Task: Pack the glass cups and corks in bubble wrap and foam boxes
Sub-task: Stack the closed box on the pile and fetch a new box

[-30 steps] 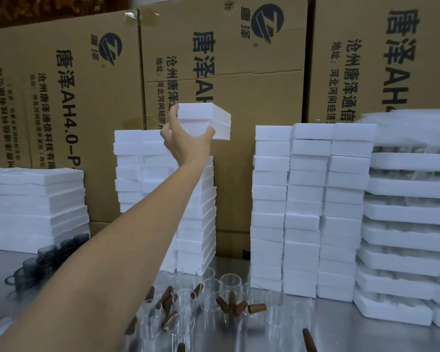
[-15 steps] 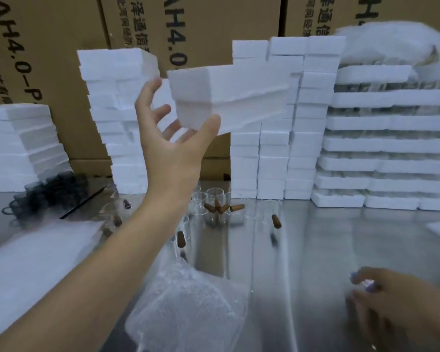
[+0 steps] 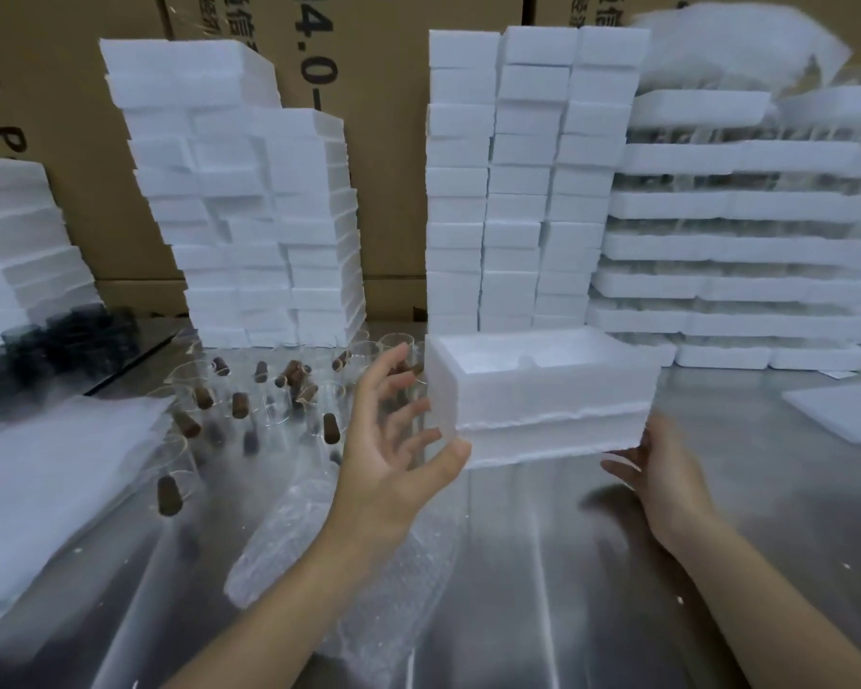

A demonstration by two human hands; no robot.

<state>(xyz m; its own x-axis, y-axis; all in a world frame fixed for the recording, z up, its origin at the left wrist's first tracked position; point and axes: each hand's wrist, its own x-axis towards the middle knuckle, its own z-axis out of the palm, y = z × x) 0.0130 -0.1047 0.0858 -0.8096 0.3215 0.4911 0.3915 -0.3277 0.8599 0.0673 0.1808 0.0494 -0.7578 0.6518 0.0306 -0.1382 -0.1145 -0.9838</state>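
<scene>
The left hand [image 3: 393, 440] is held with fingers spread and loose, the thumb at the lower left corner of the open-topped foam box [image 3: 543, 395]. The right hand [image 3: 659, 472] is set against its lower right corner, but a grip cannot be told through the blur. Glass cups [image 3: 366, 349] and corks [image 3: 299, 377] are scattered on the metal table [image 3: 543, 564] beyond the left hand, and bubble wrap [image 3: 369, 564] is spread beneath it.

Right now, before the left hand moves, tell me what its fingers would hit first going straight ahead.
The left hand aims its fingers up and right at the foam box. Its left end wall likely comes first, very close, though depth is slightly unclear.
</scene>
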